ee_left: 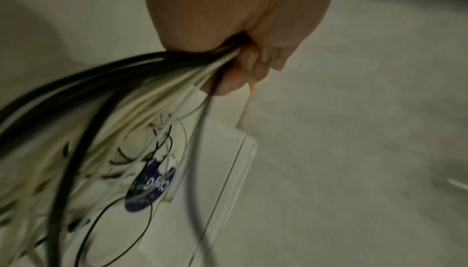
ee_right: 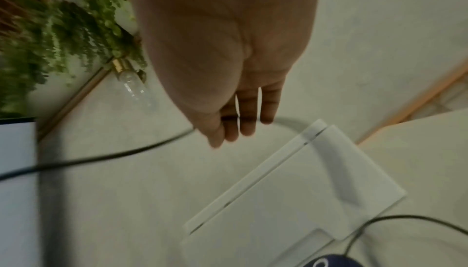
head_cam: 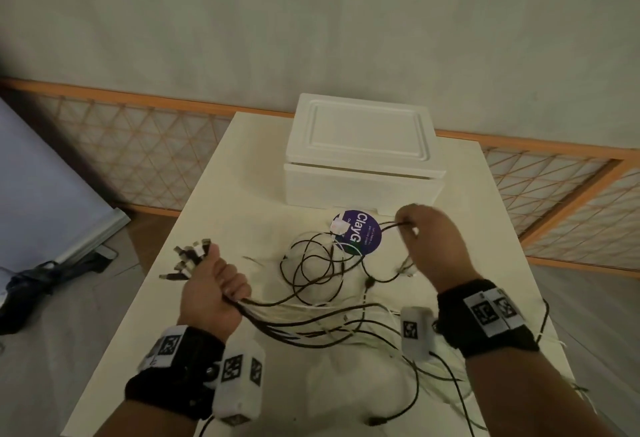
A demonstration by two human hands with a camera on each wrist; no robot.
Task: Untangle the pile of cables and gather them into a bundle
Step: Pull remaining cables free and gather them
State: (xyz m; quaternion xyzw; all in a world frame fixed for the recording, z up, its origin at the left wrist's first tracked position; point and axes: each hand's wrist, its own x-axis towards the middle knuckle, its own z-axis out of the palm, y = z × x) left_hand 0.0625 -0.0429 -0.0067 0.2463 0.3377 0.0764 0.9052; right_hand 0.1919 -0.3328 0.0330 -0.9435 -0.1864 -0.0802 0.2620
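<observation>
My left hand (head_cam: pixel 211 284) grips a bunch of black and white cables (head_cam: pixel 301 312) in its fist, their plug ends (head_cam: pixel 188 256) fanning out to the upper left. The left wrist view shows the strands (ee_left: pixel 142 75) leaving the fist (ee_left: pixel 250 57) downward. My right hand (head_cam: pixel 422 228) is raised over the table and pinches one black cable (head_cam: pixel 388 227) that loops back into the loose tangle (head_cam: pixel 318 263). In the right wrist view that cable (ee_right: pixel 101 157) runs across under the fingers (ee_right: pixel 245 119). More strands trail off toward the near right.
A white foam box (head_cam: pixel 363 156) with a lid stands at the back of the cream table (head_cam: pixel 214 194). A round purple sticker (head_cam: pixel 360 232) lies just in front of it, under the cables. A lattice fence (head_cam: pixel 138 145) runs behind. A plant (ee_right: pixel 63 35) hangs at one side.
</observation>
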